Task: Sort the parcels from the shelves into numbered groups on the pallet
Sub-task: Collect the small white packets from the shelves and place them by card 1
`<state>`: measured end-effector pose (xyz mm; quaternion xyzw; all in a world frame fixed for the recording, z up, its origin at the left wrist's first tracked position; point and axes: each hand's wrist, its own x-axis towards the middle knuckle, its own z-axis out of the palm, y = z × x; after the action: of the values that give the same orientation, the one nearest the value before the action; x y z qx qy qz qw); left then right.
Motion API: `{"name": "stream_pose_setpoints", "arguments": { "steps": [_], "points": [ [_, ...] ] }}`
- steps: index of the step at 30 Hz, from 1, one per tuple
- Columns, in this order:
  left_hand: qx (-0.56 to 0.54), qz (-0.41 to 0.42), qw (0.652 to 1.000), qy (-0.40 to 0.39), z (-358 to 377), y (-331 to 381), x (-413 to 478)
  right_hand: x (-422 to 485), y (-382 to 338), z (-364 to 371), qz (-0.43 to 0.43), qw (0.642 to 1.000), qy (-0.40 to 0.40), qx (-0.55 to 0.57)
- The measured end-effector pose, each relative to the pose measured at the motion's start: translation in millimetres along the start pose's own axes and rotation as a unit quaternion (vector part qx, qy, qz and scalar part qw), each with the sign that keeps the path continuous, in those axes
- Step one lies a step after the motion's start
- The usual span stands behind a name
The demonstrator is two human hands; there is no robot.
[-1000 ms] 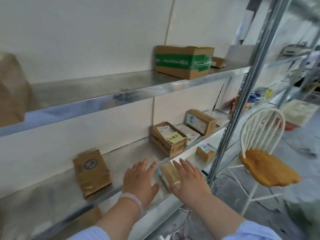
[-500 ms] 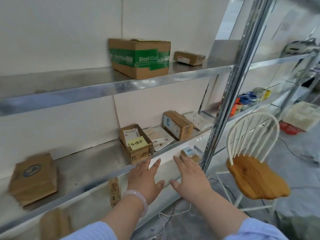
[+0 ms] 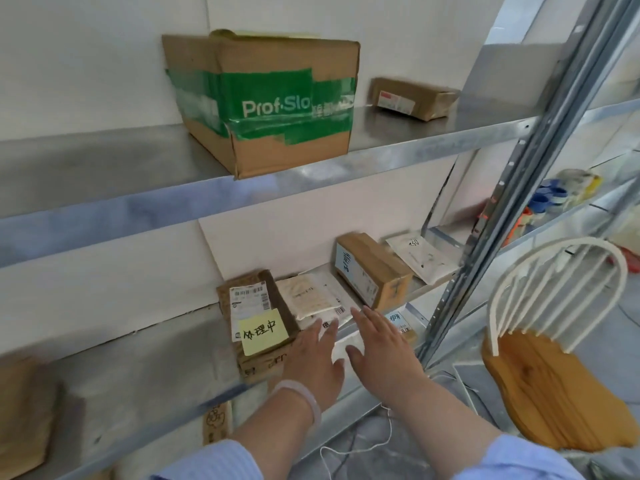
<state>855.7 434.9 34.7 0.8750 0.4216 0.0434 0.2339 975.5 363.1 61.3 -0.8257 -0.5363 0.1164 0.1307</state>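
Both hands have reached further forward than half a second ago and now lie over the front edge of the middle shelf (image 3: 138, 375). The left hand (image 3: 313, 362), with a pale bracelet (image 3: 304, 396) at its wrist, is flat with fingers straight and spread. Its fingertips are at the near corner of the brown parcel (image 3: 256, 320) that carries a yellow note (image 3: 263, 336), and over the edge of the white padded mailer (image 3: 308, 299) just beside it; whether they touch either cannot be told. The right hand (image 3: 381, 348) is likewise flat and holds nothing, partly covering a small parcel (image 3: 398, 320) on the shelf below. Further right on the middle shelf stand a labelled brown box (image 3: 374, 271) and a second white mailer (image 3: 420, 258). On the upper shelf (image 3: 104, 168) sit a green-taped box (image 3: 273, 102) and a flat brown parcel (image 3: 412, 98). A white chair (image 3: 554, 375) stands to the right of the upright post (image 3: 502, 202).
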Motion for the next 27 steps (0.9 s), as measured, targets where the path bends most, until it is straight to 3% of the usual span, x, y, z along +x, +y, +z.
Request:
{"name": "stream_pose_setpoints", "arguments": {
  "steps": [7, 16, 22, 27],
  "points": [
    [-0.028, -0.06, 0.998, -0.021, 2, 16, 54, 74, 19, 0, -0.013, 0.995, -0.074, 0.06],
    [-0.062, -0.244, 0.968, -0.005, 22, 28, 104, 147, 40, 23, -0.05, 0.976, -0.196, 0.083],
    [-0.036, -0.328, 0.944, -0.032, 27, 26, 121, 181, 40, 42, 0.009, 0.97, -0.228, 0.079],
    [-0.05, -0.337, 0.939, -0.041, 36, 18, 124, 197, 37, 52, 0.049, 0.96, -0.245, 0.13]
  ]
}}
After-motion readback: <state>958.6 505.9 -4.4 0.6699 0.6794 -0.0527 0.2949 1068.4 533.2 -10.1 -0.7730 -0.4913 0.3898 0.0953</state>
